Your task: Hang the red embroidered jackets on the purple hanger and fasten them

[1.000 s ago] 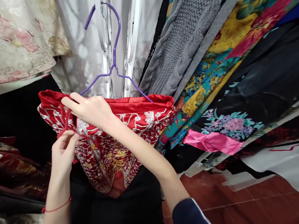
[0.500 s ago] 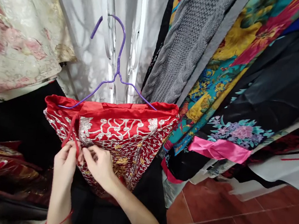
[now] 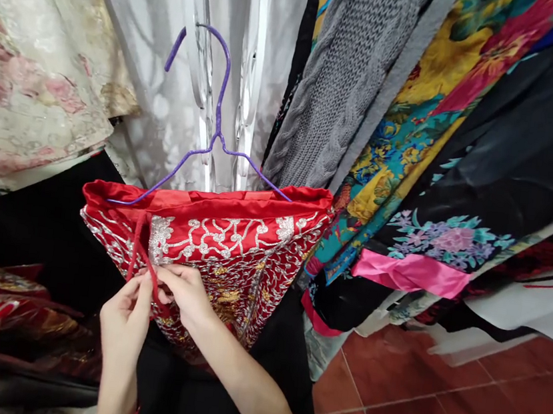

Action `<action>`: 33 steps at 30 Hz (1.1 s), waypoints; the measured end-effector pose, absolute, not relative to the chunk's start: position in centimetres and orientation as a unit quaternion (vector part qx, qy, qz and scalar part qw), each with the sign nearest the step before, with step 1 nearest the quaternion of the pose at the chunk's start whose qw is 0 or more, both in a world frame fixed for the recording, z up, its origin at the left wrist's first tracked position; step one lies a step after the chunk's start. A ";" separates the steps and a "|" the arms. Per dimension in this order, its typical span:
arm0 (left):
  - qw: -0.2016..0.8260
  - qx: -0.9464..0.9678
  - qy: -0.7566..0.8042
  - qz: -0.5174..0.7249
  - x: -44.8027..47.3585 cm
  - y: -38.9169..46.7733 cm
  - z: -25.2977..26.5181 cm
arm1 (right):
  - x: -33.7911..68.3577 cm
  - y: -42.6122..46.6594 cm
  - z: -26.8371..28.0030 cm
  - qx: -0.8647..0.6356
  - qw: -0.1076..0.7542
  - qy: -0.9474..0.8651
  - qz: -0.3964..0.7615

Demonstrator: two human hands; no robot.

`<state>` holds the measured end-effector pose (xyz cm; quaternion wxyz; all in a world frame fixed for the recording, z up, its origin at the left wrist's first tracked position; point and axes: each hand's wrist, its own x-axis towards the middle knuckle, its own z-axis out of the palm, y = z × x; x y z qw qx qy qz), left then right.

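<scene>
Right hand [image 3: 190, 294]: down from waistband [image 3: 206, 204], pinching red cord [image 3: 136, 243] alongside left hand [image 3: 127, 313]
Embroidered garment [image 3: 225, 237]: on purple hanger [image 3: 217, 134]
Right edge: just beside floral fabric [image 3: 383, 160]
Open room: above floor tiles [image 3: 402, 410], lower right

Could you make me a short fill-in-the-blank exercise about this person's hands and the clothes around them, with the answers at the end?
1. The hanger tucked into the top of the embroidered garment is coloured ____.
2. The fingers of the left hand and right hand meet at a thin cord coloured ____.
3. In the picture, the grey knitted garment hangs to the ____ of that hanger.
4. The satin band below the flowers on the black garment is ____.

Missing words: purple; red; right; pink.
</scene>
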<state>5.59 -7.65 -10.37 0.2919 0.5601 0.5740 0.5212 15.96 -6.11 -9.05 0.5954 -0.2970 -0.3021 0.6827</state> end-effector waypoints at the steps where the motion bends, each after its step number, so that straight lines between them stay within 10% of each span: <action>1: 0.290 0.566 0.571 0.519 5.5 -7.5 -10.5 | 16.0 -6.1 -9.0 -0.300 0.596 -0.303 0.681; 10: 0.334 0.661 0.539 0.401 1.1 -6.7 -10.6 | 15.4 -6.4 -9.9 -0.324 0.630 -0.297 0.640; 17: 0.046 0.695 0.616 0.368 2.3 -4.9 -10.1 | 15.9 -6.9 -10.2 -0.341 0.616 -0.350 0.618; 33: 0.110 0.677 0.582 0.437 4.5 -5.3 -12.3 | 14.8 -6.5 -3.6 -0.308 0.688 -0.323 0.572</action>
